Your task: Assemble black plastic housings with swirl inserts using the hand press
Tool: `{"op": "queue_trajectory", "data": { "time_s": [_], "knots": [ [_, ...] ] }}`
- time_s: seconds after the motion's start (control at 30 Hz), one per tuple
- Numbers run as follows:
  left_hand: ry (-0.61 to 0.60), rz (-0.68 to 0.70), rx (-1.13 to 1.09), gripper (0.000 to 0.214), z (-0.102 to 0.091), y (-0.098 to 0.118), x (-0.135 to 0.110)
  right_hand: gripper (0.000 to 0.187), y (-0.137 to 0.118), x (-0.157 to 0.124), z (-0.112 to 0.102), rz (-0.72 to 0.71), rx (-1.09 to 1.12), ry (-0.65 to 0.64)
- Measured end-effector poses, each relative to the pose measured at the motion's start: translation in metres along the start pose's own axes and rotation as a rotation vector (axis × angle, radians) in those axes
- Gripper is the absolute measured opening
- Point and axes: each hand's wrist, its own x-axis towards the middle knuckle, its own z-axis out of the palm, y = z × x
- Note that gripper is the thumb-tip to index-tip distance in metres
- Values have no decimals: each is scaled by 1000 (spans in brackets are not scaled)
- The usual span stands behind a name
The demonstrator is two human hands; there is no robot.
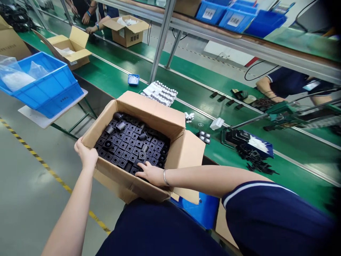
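An open cardboard box (149, 110) rests on my lap, filled with rows of small black plastic parts (128, 145). My left hand (85, 153) grips the box's near left corner, fingers curled over the flap edge. My right hand (151, 173) reaches inside the box at its near right side, fingers stretched flat on the black parts, a bracelet on its wrist. A few loose black cylinders (119, 125) lie on top of the rows at the far left.
A green conveyor bench (186, 71) runs ahead with a tray of small parts (160, 93), black pieces (253, 156) and a blue-based jig. A blue bin (45, 85) stands left, two open cartons behind it. Other people's arms (269, 89) work across the bench.
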Motion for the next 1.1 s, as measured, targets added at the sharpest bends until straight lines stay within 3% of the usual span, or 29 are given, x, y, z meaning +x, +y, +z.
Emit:
{"op": "queue_trajectory", "data": {
  "time_s": [0.3,0.73,1.1],
  "knots": [
    [-3,-39,-8,84,-2,3,-2,37,-7,1,-2,-1,-26,23],
    [-24,-57,12,86,-4,11,-2,72,14,7,-8,-58,-15,-21],
    [-9,-18,62,86,-1,9,-1,51,-10,8,-2,66,-46,19]
  ]
}}
